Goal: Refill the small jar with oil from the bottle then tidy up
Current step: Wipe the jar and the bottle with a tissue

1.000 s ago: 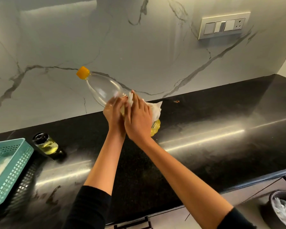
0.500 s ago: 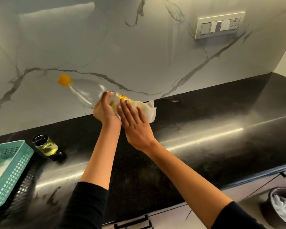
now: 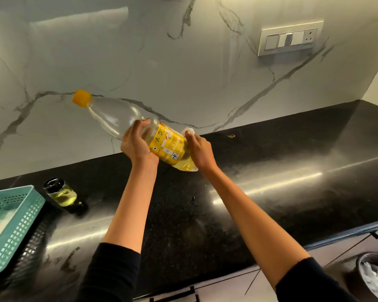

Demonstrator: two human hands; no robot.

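Over black glossy counter (image 3: 271, 192), marble backsplash (image 3: 183, 62), tilted oil bottle (image 3: 166, 144)

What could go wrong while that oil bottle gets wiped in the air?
1. The oil bottle is held tilted above the counter, gripped by the left hand while the right hand holds a tissue against its base; if greasy, it might slip and drop.
2. The small jar stands beside the teal basket, near the left arm; a careless swing could tip it.
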